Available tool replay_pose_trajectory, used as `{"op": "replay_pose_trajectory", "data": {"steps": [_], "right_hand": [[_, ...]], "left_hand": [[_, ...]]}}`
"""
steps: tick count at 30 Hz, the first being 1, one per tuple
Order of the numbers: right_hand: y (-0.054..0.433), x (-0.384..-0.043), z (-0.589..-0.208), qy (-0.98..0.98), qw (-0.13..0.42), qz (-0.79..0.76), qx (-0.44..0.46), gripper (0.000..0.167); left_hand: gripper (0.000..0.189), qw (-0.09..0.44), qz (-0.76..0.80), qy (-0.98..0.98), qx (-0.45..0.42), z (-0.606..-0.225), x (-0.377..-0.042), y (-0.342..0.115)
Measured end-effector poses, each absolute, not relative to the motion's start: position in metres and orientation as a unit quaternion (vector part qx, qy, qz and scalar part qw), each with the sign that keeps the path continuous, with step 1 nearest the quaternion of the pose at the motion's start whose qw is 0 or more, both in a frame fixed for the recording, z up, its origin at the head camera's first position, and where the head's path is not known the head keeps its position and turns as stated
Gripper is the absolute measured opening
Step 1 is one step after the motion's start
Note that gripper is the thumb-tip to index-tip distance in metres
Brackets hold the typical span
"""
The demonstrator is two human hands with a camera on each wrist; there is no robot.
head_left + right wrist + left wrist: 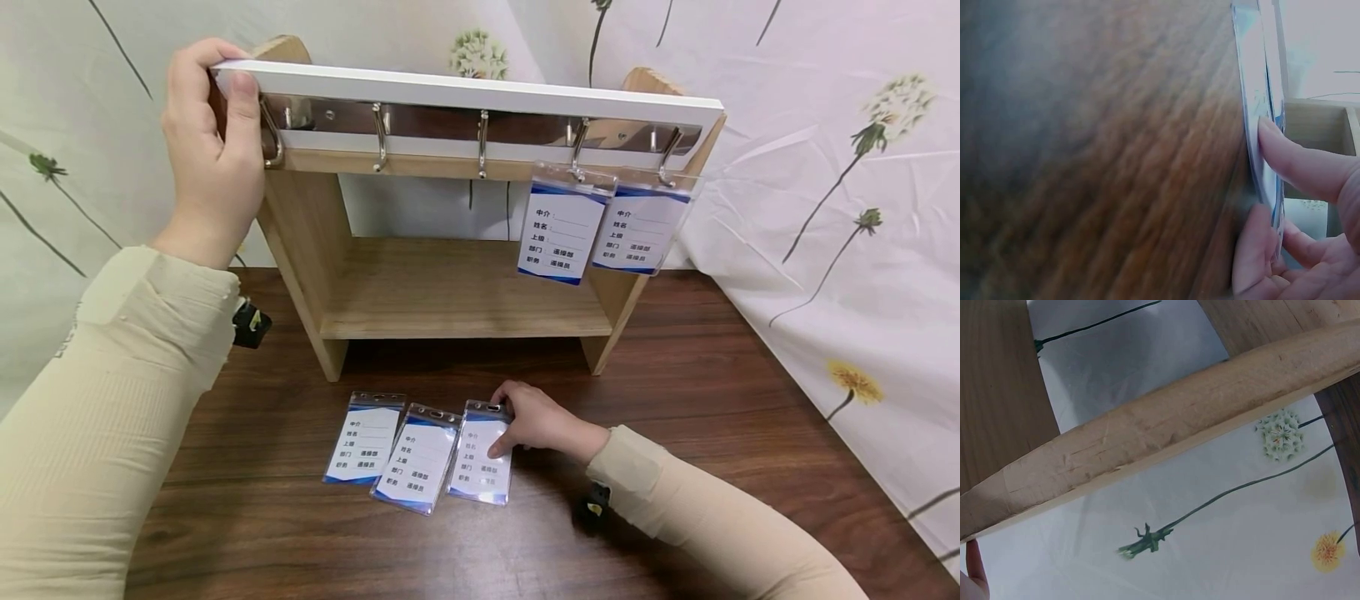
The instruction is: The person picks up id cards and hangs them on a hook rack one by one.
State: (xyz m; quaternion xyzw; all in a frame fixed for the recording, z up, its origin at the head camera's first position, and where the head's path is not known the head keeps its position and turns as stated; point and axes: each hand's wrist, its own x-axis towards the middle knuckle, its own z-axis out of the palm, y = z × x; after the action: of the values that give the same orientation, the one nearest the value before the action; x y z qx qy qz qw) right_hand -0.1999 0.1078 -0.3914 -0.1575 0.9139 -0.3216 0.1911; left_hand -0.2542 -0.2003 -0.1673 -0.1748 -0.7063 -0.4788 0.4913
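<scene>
My left hand [213, 142] grips the left end of a white hook rail [465, 90], thumb in front and fingers over the top. The rail runs along the top front of a wooden rack [465, 287]. On the table, my right hand [542, 423] pinches the rightmost ID badge holder [480, 483], its thumb on the face and fingertips at the edges. Beside it lie a middle badge holder [416, 458] and a left badge holder [363, 437]. Two more hang from hooks at the right, a nearer one [562, 221] and an outer one [641, 225].
Several metal hooks [483, 142] jut from the rail. The rack stands on a dark wooden table [247, 508], with a flower-print white cloth [810, 125] behind and at the sides. A wooden edge of the rack [1147, 428] crosses the left wrist view.
</scene>
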Motion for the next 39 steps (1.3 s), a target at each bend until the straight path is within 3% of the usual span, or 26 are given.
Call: {"op": "replay_pose_trajectory", "data": {"steps": [13,39], "right_hand": [[0.117,-0.197,-0.382,0.905,0.169,-0.368,-0.133,0.061],[0.128,-0.188,-0.339,0.87,0.143,-0.437,-0.178,0.022]], "left_hand": [[0.018,0.492,-0.472,-0.711,-0.174,-0.168,-0.254,-0.201],[0.018,0.489,-0.466,-0.718,-0.168,-0.168,-0.254,-0.202]]}}
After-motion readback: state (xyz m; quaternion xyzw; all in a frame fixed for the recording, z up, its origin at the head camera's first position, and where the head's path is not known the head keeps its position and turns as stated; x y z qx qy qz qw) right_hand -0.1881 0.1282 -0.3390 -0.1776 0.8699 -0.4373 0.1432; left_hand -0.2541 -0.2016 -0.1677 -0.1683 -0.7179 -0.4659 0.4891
